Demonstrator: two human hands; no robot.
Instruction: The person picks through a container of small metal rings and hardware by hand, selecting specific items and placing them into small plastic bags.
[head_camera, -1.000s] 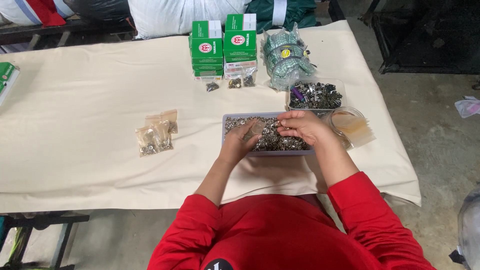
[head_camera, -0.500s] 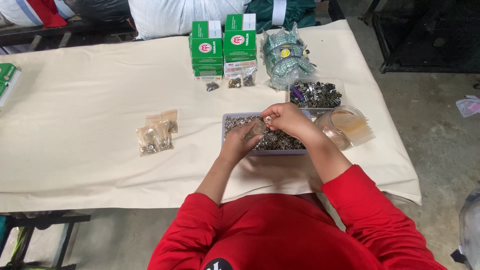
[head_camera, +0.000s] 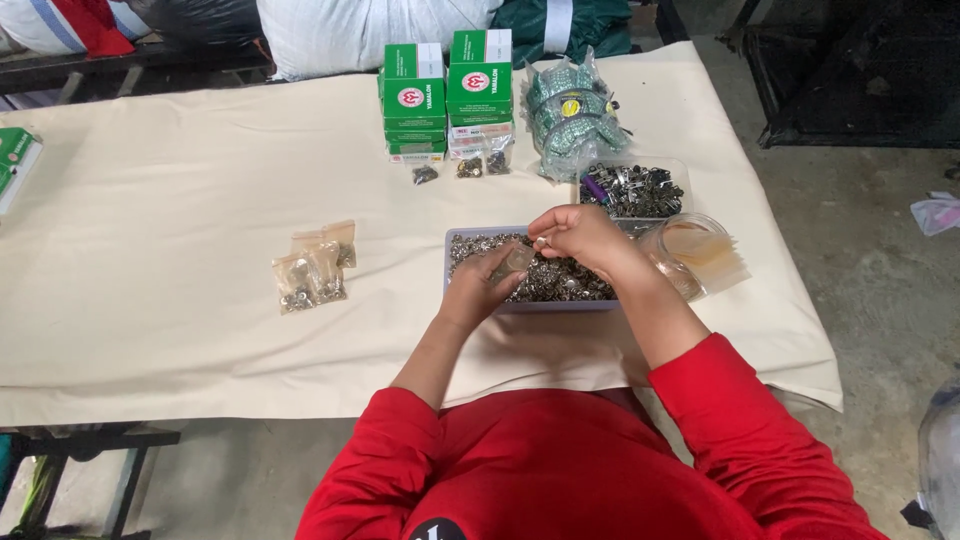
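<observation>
- Both hands work just right of the frame's centre, over a shallow grey tray (head_camera: 452, 262) filled with small metal pieces (head_camera: 560, 282).
- Left hand (head_camera: 485, 290) rests low on the tray's left part, fingers curled around a small clear bag (head_camera: 512, 262) that pokes up from its grip.
- Right hand (head_camera: 580, 238) hovers just above and to the right of that bag, fingertips pinched together on something tiny; what it pinches is too small to tell.
- The two hands are near each other, the bag's top lying just below the right hand's fingertips.
- Right of the tray lies a clear plastic jar (head_camera: 680, 255) on its side, and above it a second container of dark metal parts (head_camera: 632, 190).
- Left of centre, a few filled small bags (head_camera: 312, 268) lie on the cream tablecloth (head_camera: 170, 220).
- At the top centre stand green boxes (head_camera: 447, 95), with a bundle of green packets (head_camera: 570, 110) beside them.
</observation>
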